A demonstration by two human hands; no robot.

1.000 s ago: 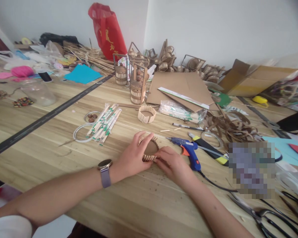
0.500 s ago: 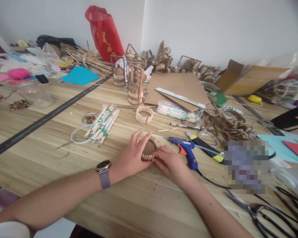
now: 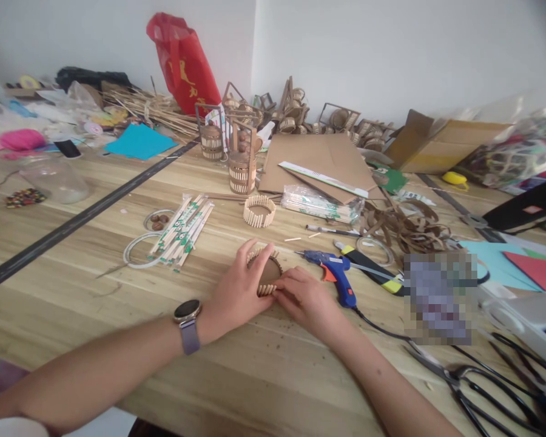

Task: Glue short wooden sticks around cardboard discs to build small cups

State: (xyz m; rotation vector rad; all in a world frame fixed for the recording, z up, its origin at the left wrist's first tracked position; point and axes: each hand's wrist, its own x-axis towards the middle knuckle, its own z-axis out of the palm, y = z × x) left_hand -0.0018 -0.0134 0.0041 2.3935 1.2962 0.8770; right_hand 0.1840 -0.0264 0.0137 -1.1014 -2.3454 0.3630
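A small round cardboard piece ringed with short wooden sticks [image 3: 267, 274] lies on the wooden table [image 3: 73, 273] in front of me. My left hand [image 3: 236, 291], a watch on its wrist, curls round the ring's left side with fingers over the rim. My right hand [image 3: 307, 298] presses its fingertips against the near right edge of the ring. Both hands grip the same piece. A second stick ring [image 3: 259, 210] stands a little farther back.
A blue glue gun [image 3: 334, 270] lies just right of my hands, its cord trailing right. Wrapped chopsticks [image 3: 182, 227] and tape rolls lie to the left. Black scissors [image 3: 477, 388] rest at the near right. Cardboard sheets [image 3: 318, 161], brown strips and stick lanterns crowd the back.
The hands stay on the ring; the left fingers shift slightly on its rim. The view has drifted a little to the right.
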